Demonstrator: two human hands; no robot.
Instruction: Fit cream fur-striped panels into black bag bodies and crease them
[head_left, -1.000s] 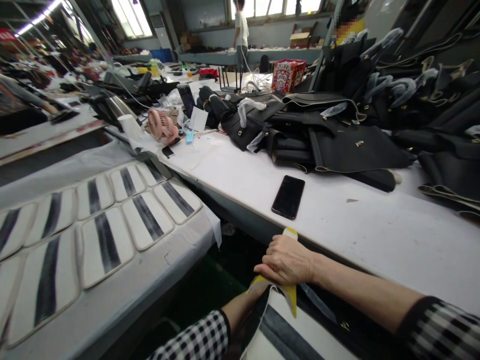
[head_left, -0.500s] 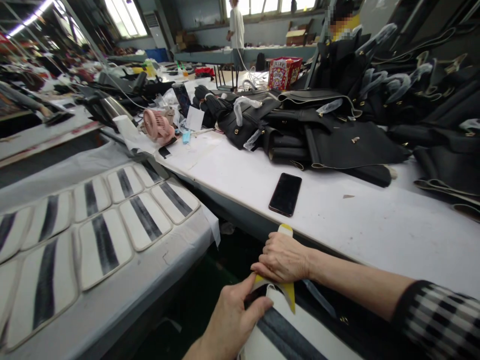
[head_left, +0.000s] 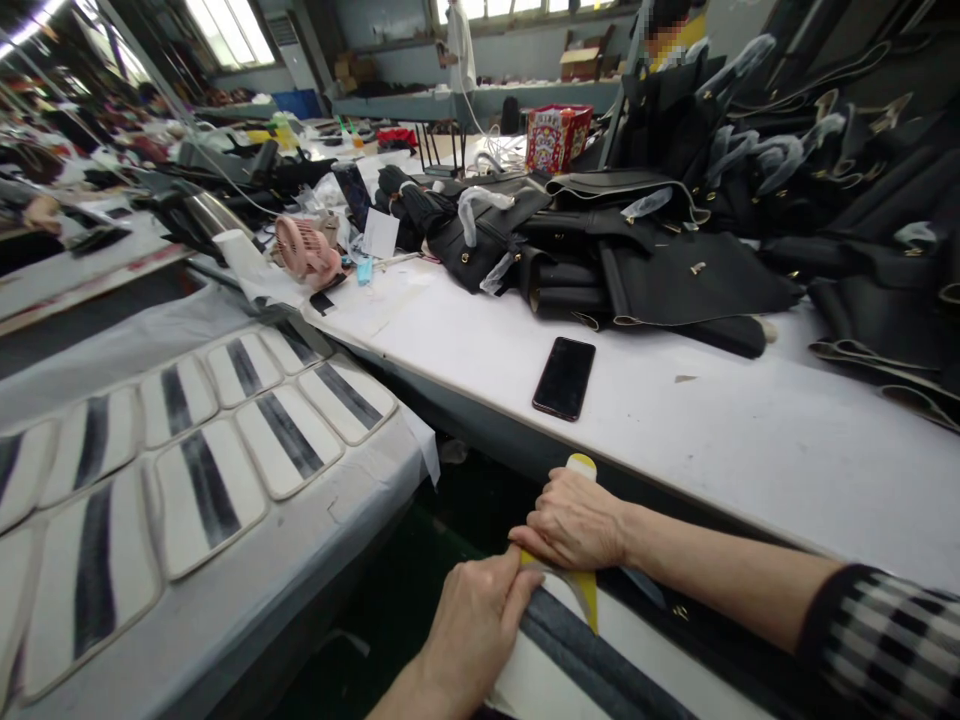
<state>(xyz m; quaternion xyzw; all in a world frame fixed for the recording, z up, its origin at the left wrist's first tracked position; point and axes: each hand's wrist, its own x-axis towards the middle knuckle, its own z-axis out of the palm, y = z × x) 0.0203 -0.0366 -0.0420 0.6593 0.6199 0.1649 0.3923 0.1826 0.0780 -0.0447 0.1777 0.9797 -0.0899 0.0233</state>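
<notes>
My right hand (head_left: 574, 522) is wrapped round a yellow-and-white tool (head_left: 583, 466). The tool's rounded end sticks out above the fist, and a flared, pointed yellow part shows below it. Under that yellow part lies a white panel with a dark grey stripe (head_left: 592, 655), at the bottom of the view. My left hand (head_left: 476, 610) is closed at the panel's upper edge, thumb on top and fingers partly hidden, close against the right hand. Black material with small gold-coloured metal fittings (head_left: 679, 612) shows beneath my right forearm.
Several similar striped panels (head_left: 289, 440) lie in rows on the covered table at left. On the white table (head_left: 465, 345) ahead are a black phone (head_left: 565, 378), a pink fan (head_left: 306, 250) and heaped black leather-like bags (head_left: 694, 275). A dark gap separates the tables. Other people are farther back.
Both hands have shifted slightly right and down in the picture, still together at the panel's edge. The yellow part has turned a little. The camera view has moved slightly.
</notes>
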